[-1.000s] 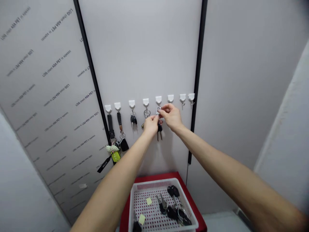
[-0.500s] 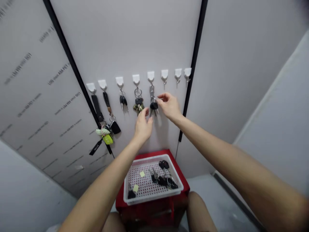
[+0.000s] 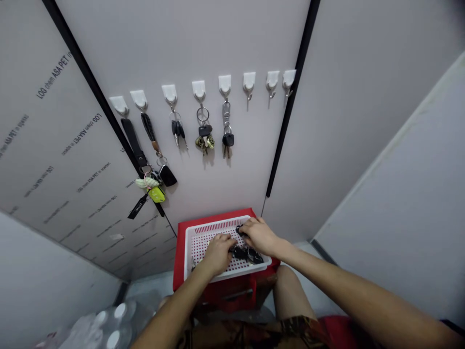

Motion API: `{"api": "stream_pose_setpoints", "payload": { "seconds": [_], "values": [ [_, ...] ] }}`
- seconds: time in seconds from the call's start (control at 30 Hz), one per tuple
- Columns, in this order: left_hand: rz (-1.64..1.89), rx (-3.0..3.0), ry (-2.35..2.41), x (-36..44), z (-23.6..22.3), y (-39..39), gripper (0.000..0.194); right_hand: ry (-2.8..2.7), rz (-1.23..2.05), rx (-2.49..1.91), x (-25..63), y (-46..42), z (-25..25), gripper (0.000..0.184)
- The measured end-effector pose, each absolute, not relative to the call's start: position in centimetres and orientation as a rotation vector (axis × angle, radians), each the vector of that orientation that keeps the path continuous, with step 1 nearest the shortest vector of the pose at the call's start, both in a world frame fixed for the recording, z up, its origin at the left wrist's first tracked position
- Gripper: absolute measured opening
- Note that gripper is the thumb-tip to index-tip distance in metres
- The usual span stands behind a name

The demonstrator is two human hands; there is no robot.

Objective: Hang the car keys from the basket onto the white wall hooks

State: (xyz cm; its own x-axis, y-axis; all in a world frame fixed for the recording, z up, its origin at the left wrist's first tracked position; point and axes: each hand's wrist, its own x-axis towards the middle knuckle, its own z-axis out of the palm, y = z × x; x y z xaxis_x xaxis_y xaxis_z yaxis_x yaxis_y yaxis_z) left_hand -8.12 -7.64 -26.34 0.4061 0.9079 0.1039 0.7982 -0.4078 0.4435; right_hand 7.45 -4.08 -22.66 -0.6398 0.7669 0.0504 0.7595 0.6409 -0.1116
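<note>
A white perforated plastic basket (image 3: 188,242) holds several black-headed keys (image 3: 239,253). My left hand (image 3: 218,253) is over the middle of the basket, its fingers curved and apart from the thumb, the tips beside the keys. At the basket's back right corner, the fingers of my right hand (image 3: 259,236) close on a black-headed key (image 3: 240,230); part of it is hidden under them. On the wall above hangs a key set with a metal clip (image 3: 227,139), with both hands well below it.
White hooks run along the wall; three at the right, including one bare hook (image 3: 249,83), carry nothing. Other key sets hang at the left, one with a lime-green tag (image 3: 156,194). The basket stands on a red box (image 3: 179,261). Bottles (image 3: 119,325) stand at lower left.
Both hands have come down from the clipped key set on the wall into the basket. That key set now hangs free on its hook. The view has tilted downward.
</note>
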Motion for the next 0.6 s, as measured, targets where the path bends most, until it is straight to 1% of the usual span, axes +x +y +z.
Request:
{"api": "stream_pose_setpoints", "payload": {
  "seconds": [0.1, 0.17, 0.27, 0.33, 0.4, 0.47, 0.53, 0.6],
  "values": [
    [0.372, 2.395, 1.608, -8.3, -25.8, -7.3, 0.028, -2.839, 0.159, -1.205, 6.9, -4.9, -23.1, 0.021],
    [0.357, 2.342, 1.694, -8.6, -25.7, -7.2, 0.026, -2.864, 0.195, -1.157, 6.5, -5.3, -23.6, 0.026],
    [0.337, 2.216, 1.676, -9.1, -25.7, -7.1, 0.024, -2.848, 0.247, -1.187, 5.8, -5.6, -24.1, 0.028],
    [0.326, 2.158, 1.629, -9.5, -25.6, -7.2, 0.018, -2.832, 0.281, -1.224, 5.4, -5.4, -24.3, 0.024],
    [0.39, 2.124, 1.626, -9.9, -25.6, -7.3, 0.021, -2.801, 0.341, -1.247, 5.1, -5.1, -24.4, 0.02],
    [0.519, 2.094, 1.605, -10.1, -25.5, -7.4, 0.029, -2.743, 0.47, -1.26, 4.9, -4.7, -24.3, 0.018],
    [0.614, 2.052, 1.477, -10.1, -25.5, -7.4, 0.039, -2.633, 0.675, -1.241, 4.9, -4.4, -24.0, 0.017],
    [0.635, 1.962, 1.307, -9.9, -25.5, -7.3, 0.036, -2.475, 0.901, -1.163, 4.9, -4.1, -23.5, 0.017]
  ]
}}
